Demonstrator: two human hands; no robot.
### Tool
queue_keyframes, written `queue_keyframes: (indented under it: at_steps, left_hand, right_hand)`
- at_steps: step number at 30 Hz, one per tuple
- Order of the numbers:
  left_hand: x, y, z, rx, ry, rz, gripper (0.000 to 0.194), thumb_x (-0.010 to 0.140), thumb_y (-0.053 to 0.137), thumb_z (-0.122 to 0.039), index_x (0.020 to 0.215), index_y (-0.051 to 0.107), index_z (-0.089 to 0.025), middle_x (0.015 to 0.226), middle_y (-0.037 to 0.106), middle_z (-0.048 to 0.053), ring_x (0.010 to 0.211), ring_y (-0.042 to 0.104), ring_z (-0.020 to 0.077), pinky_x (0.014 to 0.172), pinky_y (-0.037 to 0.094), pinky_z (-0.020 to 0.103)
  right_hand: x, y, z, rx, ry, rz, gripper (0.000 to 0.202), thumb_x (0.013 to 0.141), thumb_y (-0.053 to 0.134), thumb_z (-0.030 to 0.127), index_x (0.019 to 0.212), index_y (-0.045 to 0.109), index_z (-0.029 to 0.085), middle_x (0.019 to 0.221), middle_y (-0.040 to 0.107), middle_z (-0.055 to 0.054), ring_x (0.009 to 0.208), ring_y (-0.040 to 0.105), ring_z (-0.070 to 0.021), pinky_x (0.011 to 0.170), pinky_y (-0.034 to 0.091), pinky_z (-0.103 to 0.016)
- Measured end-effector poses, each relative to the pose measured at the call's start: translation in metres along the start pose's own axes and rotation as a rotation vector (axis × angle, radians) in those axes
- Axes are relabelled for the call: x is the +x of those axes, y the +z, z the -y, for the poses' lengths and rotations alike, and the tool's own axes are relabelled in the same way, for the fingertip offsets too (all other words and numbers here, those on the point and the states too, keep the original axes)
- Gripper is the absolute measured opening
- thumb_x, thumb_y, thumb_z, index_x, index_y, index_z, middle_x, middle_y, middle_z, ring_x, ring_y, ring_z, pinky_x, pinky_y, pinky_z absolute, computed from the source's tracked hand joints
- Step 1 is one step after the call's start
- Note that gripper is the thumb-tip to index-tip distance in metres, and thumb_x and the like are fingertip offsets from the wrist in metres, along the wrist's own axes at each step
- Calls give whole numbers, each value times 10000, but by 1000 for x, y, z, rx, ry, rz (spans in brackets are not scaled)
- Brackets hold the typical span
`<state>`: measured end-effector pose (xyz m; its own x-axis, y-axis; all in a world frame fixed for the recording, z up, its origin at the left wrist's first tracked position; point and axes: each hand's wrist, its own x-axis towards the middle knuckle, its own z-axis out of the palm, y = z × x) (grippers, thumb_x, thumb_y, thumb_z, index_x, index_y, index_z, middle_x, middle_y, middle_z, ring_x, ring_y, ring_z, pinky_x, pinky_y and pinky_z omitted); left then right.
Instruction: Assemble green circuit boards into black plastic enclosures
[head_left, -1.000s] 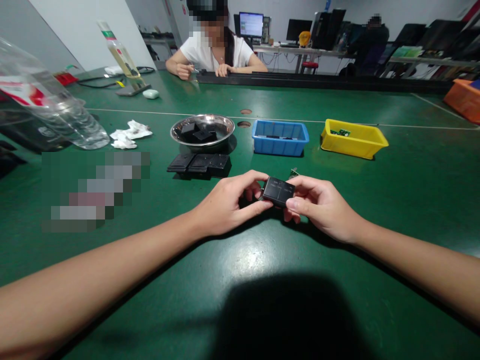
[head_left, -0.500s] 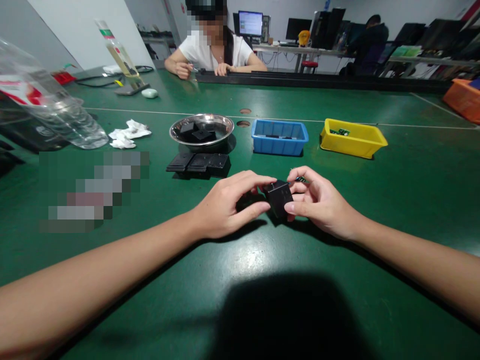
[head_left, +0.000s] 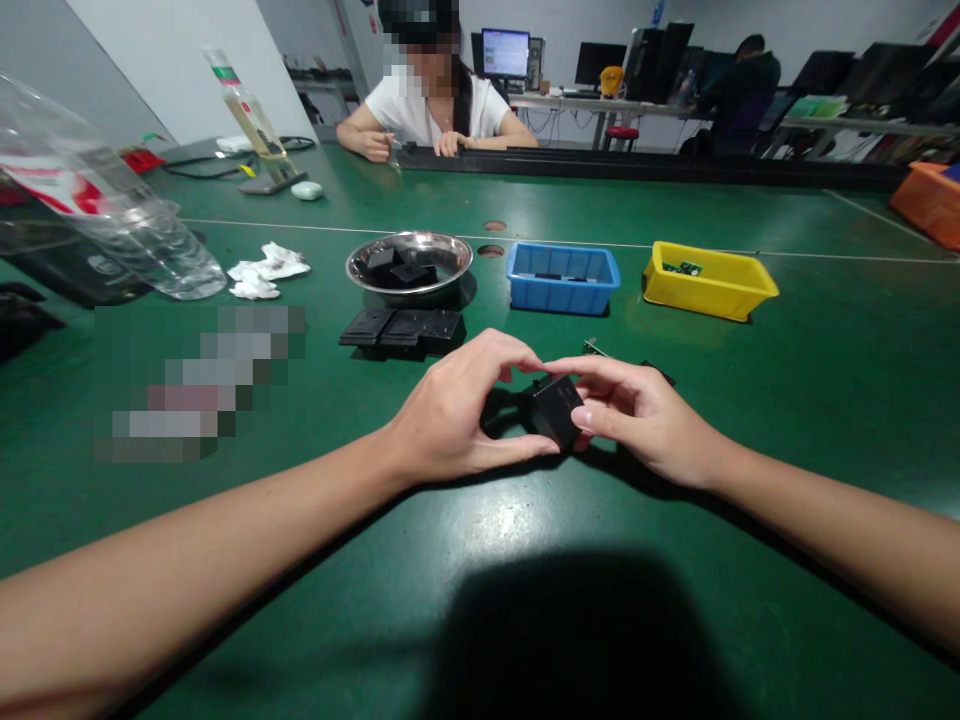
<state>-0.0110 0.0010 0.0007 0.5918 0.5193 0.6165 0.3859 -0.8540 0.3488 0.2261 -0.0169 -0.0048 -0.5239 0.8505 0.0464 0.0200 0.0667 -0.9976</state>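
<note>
Hands (head_left: 454, 410) (head_left: 646, 415) hold black box (head_left: 556, 410) at its edges — blue bin (head_left: 559, 297) beyond, apart.

No lettering, brand or number can be read. The big bottle (head_left: 161, 240) has a white label (head_left: 56, 185) with red print, too blurred to read. The small bottle (head_left: 251, 115) has green and red label bands. Faint marks on the black case (head_left: 556, 412) and lines on the lit screen (head_left: 505, 52) are too small to make out.

dim room, glare and dark shadow below.
</note>
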Motion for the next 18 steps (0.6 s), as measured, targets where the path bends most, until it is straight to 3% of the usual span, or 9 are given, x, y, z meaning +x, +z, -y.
queue_keyframes:
  at_steps: [5,11,14,18]
  left_hand:
    - [-1,0,-5,27,30,22,422,817,769,-403,1121,579,-180,1036,707,99,982,680,224,852,561,349]
    - [0,-1,-6,46,60,17,294,868,666,-270,1138,605,-172,1068,721,104,1013,686,213,872,563,329]
    - [0,0,-4,74,58,26,161,912,621,-245,1054,635,-169,1003,728,93,942,686,192,839,554,308]
    - [0,0,-3,98,34,37,122,953,589,-258,996,656,-165,882,729,67,818,668,173,770,530,298]
  right_hand:
    - [1,0,1,37,7,12,400,844,788,329,1177,612,195,848,665,-3,667,628,-120,608,524,-248]
    - [1,1,-1,149,25,-18,481,747,883,358,931,457,230,765,674,31,636,666,-126,569,542,-231]
    - [2,0,-4,168,4,-40,440,777,861,361,845,451,217,767,674,20,656,675,-125,568,541,-225]
    - [2,0,-7,222,2,-59,381,831,818,360,844,468,210,763,691,10,692,705,-140,567,541,-220]
